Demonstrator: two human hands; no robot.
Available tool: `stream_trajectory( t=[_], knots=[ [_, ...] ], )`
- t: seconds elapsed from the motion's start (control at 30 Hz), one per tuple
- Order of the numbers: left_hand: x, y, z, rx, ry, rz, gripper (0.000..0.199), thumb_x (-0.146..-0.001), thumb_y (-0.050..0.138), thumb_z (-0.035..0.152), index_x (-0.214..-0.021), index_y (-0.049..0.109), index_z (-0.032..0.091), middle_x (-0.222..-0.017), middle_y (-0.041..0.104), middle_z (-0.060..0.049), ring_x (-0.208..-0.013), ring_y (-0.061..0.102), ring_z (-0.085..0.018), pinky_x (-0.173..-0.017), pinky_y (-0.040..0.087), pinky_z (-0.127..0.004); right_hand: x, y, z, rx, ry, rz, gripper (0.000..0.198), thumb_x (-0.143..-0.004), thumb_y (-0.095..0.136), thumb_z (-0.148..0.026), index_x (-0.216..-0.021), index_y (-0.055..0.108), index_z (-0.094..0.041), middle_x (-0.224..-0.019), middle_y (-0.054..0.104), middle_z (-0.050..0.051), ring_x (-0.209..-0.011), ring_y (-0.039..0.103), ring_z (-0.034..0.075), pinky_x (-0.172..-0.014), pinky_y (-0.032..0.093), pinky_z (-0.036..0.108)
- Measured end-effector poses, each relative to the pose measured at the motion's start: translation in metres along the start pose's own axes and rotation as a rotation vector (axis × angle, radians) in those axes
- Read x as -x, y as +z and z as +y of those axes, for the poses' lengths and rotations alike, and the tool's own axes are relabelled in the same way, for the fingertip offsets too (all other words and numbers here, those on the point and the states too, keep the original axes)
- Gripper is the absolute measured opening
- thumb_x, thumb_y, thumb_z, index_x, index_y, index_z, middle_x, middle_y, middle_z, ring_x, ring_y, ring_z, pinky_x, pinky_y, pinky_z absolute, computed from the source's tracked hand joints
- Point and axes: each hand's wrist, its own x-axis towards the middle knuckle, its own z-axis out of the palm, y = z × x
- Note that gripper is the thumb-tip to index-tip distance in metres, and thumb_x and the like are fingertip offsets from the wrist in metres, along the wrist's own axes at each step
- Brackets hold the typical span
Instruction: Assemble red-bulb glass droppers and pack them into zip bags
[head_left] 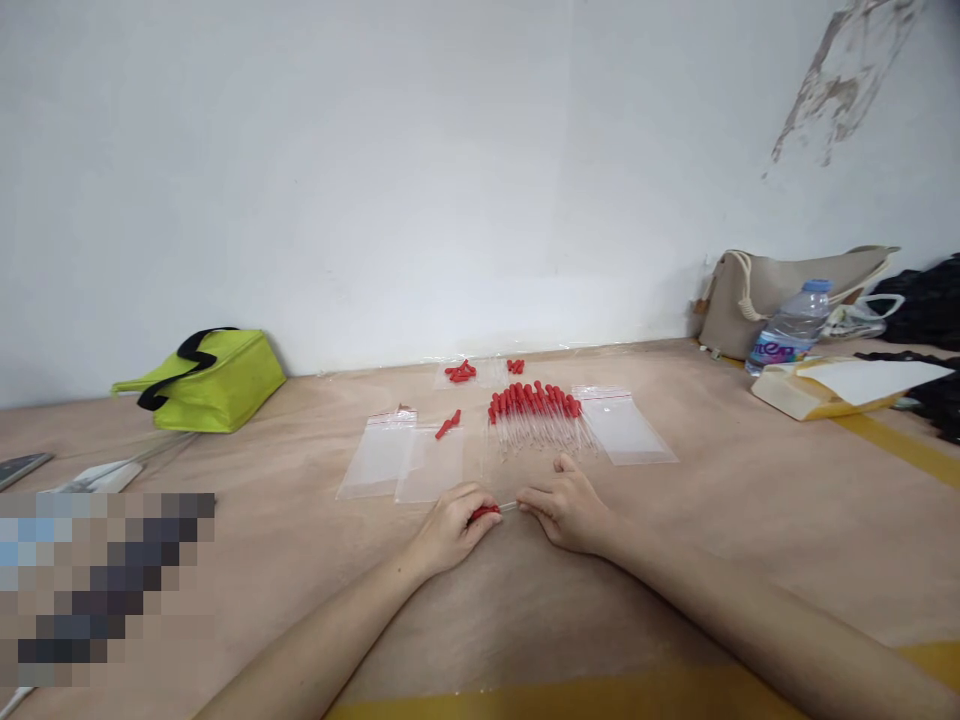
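Left hand (450, 530) closed on red bulb (484, 512) of a dropper, right hand (566, 510) pinching its glass tube (509, 507), held near the tabletop (675, 520) front edge, dropper pile (536, 412) and clear bags (405, 460) laid toward the far edge.

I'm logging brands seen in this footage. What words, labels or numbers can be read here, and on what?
Water bottle: its blue and purple label carries large letters, but they are too blurred and cut off to read for certain.
Green bag, beige tote, clear zip bags, white paper: no readable text.
Nothing else bears lettering.
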Motion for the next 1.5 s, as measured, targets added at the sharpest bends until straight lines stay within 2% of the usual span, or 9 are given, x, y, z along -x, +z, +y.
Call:
stream_trajectory(
  t=[0.2,0.4,0.63,0.83,1.07,1.2,1.27,1.37,1.5],
  knots=[
    [-0.001,0.001,-0.003,0.065,-0.056,0.074,0.018,-0.086,0.042,0.026,-0.084,0.057,0.018,-0.081,0.058,-0.003,-0.078,0.053,-0.015,-0.072,0.042,-0.026,-0.005,-0.004,0.004,-0.022,0.032,-0.003,0.020,-0.081,0.042,-0.017,-0.081,0.062,-0.021,-0.066,0.062,0.001,-0.055,0.043,0.009,-0.066,0.018,0.030],
    [-0.001,0.002,-0.002,0.047,-0.039,0.044,0.018,-0.086,0.043,0.027,-0.081,0.058,0.018,-0.077,0.058,-0.003,-0.074,0.053,-0.014,-0.070,0.041,-0.025,-0.003,-0.001,0.005,0.112,-0.092,0.010,0.022,-0.073,0.042,-0.007,-0.078,0.059,-0.018,-0.066,0.059,0.002,-0.060,0.044,0.011,-0.067,0.019,0.031],
    [0.001,0.002,0.000,-0.023,0.001,0.077,0.019,-0.085,0.042,0.028,-0.081,0.056,0.016,-0.076,0.056,-0.004,-0.070,0.050,-0.014,-0.066,0.041,-0.025,-0.005,0.002,-0.010,-0.071,0.068,0.028,0.018,-0.079,0.041,-0.015,-0.073,0.057,-0.019,-0.063,0.060,-0.001,-0.054,0.042,0.010,-0.066,0.019,0.029],
    [0.002,0.003,-0.001,-0.046,0.068,0.065,0.019,-0.085,0.041,0.027,-0.080,0.055,0.016,-0.075,0.055,-0.004,-0.070,0.050,-0.014,-0.065,0.041,-0.025,-0.007,0.005,-0.016,-0.168,0.121,-0.018,0.017,-0.080,0.042,-0.016,-0.070,0.056,-0.018,-0.065,0.062,0.000,-0.057,0.045,0.010,-0.065,0.019,0.028],
    [-0.004,-0.006,-0.004,-0.124,0.093,0.042,0.017,-0.085,0.045,0.028,-0.080,0.057,0.016,-0.076,0.057,-0.003,-0.071,0.052,-0.014,-0.065,0.041,-0.025,-0.009,0.008,-0.011,-0.078,0.050,-0.022,0.019,-0.083,0.040,-0.018,-0.077,0.058,-0.017,-0.065,0.061,0.000,-0.056,0.044,0.010,-0.064,0.020,0.028],
    [-0.005,-0.019,-0.009,-0.175,0.113,0.055,0.016,-0.084,0.048,0.030,-0.086,0.060,0.020,-0.081,0.061,-0.002,-0.078,0.054,-0.015,-0.074,0.041,-0.027,-0.010,0.002,-0.011,0.028,-0.030,-0.013,0.021,-0.084,0.040,-0.022,-0.081,0.061,-0.017,-0.072,0.061,0.004,-0.065,0.046,0.012,-0.066,0.022,0.029],
    [-0.003,-0.022,-0.013,-0.192,0.076,0.123,0.020,-0.083,0.049,0.031,-0.098,0.057,0.021,-0.091,0.060,-0.004,-0.086,0.053,-0.017,-0.079,0.041,-0.029,-0.011,-0.001,-0.010,0.061,0.022,-0.010,0.020,-0.083,0.043,-0.022,-0.076,0.062,-0.018,-0.072,0.060,0.005,-0.071,0.047,0.014,-0.068,0.022,0.030],
    [0.002,-0.019,-0.022,-0.241,-0.019,0.251,0.039,-0.080,0.053,0.031,-0.117,0.045,0.022,-0.108,0.052,-0.007,-0.099,0.048,-0.020,-0.085,0.040,-0.033,-0.017,-0.005,-0.001,0.037,0.257,0.039,0.020,-0.081,0.045,-0.023,-0.073,0.063,-0.019,-0.073,0.062,0.004,-0.076,0.050,0.016,-0.069,0.025,0.029],
    [0.003,-0.012,-0.032,-0.260,-0.099,0.271,0.033,-0.079,0.053,0.029,-0.111,0.049,0.021,-0.102,0.051,-0.007,-0.094,0.049,-0.020,-0.083,0.041,-0.034,-0.035,-0.005,0.023,-0.072,0.640,0.062,0.024,-0.081,0.042,-0.027,-0.072,0.063,-0.021,-0.072,0.065,0.001,-0.070,0.054,0.015,-0.069,0.028,0.028]
  ],
)
